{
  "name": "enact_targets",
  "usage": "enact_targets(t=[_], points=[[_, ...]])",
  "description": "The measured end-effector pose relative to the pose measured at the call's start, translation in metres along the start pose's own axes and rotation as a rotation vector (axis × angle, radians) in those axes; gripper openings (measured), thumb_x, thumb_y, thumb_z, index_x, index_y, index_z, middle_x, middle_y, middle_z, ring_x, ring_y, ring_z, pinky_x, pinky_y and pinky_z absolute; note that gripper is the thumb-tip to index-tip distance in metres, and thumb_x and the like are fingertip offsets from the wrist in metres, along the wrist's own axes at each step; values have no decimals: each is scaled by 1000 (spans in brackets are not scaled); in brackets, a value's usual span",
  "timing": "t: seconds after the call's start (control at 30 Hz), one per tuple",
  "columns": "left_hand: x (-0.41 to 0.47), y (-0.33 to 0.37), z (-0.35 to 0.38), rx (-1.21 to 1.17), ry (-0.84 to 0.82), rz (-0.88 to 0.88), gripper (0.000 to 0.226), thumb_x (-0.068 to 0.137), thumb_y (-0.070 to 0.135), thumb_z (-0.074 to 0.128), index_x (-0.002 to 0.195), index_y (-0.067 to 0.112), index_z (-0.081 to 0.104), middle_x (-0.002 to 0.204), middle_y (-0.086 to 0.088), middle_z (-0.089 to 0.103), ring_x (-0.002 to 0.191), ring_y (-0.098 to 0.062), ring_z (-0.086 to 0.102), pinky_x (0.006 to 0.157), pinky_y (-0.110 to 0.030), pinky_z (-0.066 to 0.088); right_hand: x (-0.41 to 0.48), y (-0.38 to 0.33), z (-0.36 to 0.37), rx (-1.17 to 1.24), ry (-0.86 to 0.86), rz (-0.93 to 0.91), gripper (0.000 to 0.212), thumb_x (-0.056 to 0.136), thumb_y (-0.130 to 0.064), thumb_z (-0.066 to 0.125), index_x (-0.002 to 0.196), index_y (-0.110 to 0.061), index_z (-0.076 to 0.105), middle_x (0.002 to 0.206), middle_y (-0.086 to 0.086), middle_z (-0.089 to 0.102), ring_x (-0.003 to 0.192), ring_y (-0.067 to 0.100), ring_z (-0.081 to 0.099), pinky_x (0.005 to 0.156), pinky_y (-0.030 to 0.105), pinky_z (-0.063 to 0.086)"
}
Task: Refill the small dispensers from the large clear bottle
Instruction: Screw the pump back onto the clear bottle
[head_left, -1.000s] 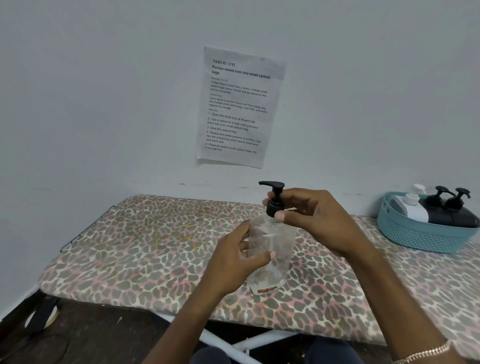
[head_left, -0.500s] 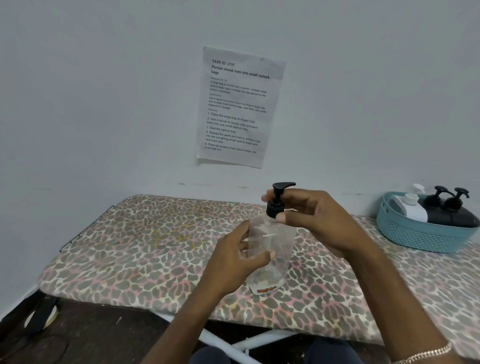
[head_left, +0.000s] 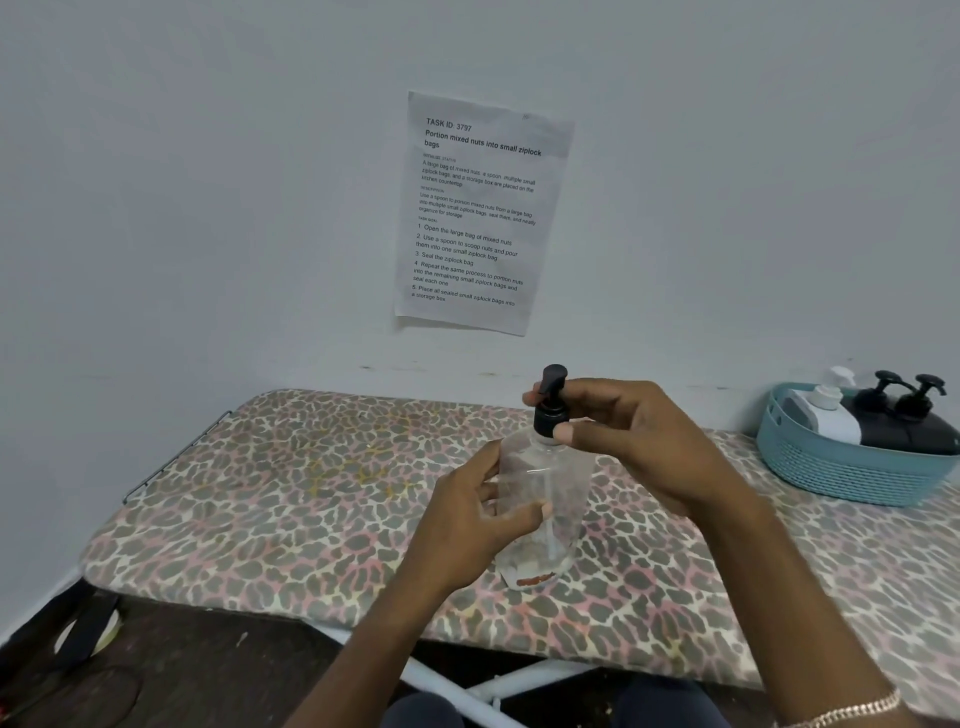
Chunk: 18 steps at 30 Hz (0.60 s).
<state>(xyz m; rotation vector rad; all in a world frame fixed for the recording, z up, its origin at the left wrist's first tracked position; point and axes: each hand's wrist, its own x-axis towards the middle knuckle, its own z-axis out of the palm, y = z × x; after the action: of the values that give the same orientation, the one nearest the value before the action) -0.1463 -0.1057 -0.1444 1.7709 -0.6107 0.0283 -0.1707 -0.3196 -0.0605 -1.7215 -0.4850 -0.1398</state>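
Clear glossy plastic bottle (head_left: 545, 499) (matt black pump (head_left: 550, 400)) on patterned cloth board (head_left: 311, 493).

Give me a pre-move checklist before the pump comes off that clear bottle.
1. Left hand grips the clear bottle by its body: ok.
2. Right hand has fingers around the black pump collar: ok.
3. Bottle upright over the patterned board: ok, slightly tilted.
4. Collar fully unscrewed: cannot tell.
5. Liquid level in the bottle: cannot tell.
6. Dispensers within reach in the blue basket at far right: ok.
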Motion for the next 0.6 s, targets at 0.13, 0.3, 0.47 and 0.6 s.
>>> enact_targets(t=[0.13,0.3,0.47,0.6], points=[[0,0,-1,25,8,-7,63,88,41,80,138,67,50,133,28,66,117,1,69,93,-26,61,0,9,24,-204,311,-7,31,78,-27,93,99,-33,72,87,-29,69,79,-4,63,75,14,50],[-1,0,0,62,31,0,64,85,45,80,131,75,47,128,37,64,115,10,65,92,-19,59,0,14,43,-296,406,4,45,75,-51,92,100,-40,56,95,-30,63,85,-3,59,75,12,45],[-2,1,1,9,16,5,59,87,42,81,132,68,53,131,25,69,115,-1,70,90,-23,61,5,1,6,6,28,37,40,91,-9,78,129,-21,73,129,-4,75,124,14,69,99,30,57],[-2,1,1,22,31,9,62,88,41,81,135,69,51,133,28,67,117,1,69,89,-17,58,3,5,14,-23,197,23,29,81,-12,89,107,-20,80,107,-3,80,103,14,76,94,34,62]])
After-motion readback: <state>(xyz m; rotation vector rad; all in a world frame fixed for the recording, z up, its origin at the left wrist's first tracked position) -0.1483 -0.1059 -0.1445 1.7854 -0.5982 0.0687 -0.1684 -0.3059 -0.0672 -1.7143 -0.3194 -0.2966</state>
